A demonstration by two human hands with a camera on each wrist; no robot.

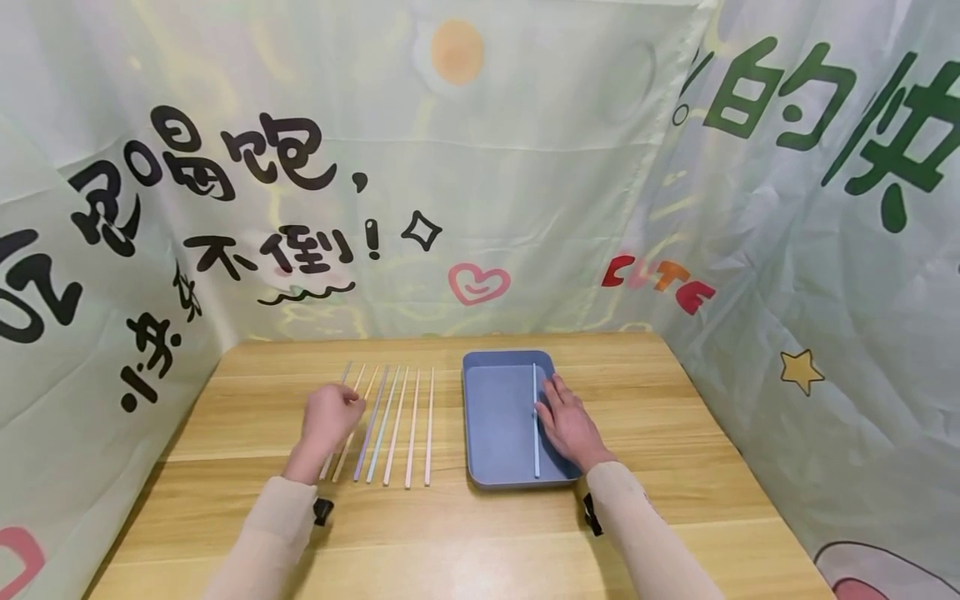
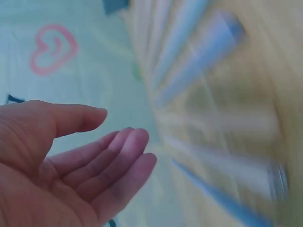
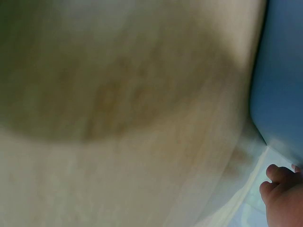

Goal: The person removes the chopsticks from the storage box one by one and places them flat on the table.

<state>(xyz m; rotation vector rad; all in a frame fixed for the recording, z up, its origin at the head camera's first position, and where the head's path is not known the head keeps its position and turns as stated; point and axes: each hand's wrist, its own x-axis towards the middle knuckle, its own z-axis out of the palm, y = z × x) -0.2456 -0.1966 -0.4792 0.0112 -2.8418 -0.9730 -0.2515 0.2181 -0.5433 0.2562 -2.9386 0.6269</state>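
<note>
Several thin pastel straws lie side by side on the table, among them a purple straw (image 1: 372,425), a light blue straw (image 1: 383,425) and a pink straw (image 1: 430,425). Over the leftmost straws hovers my left hand (image 1: 333,417), partly covering them. The left wrist view shows its thumb and loosely bent fingers apart, with nothing between them. My right hand (image 1: 573,423) rests at the right rim of a blue-grey tray (image 1: 498,417), fingers extended and thumb reaching inside. Lengthwise in the tray lies one pale blue straw (image 1: 536,454), close to that thumb.
The wooden table (image 1: 450,542) reaches back to a printed fabric curtain (image 1: 510,192) that also hangs along both sides. A strip of bare wood separates the row of straws from the tray.
</note>
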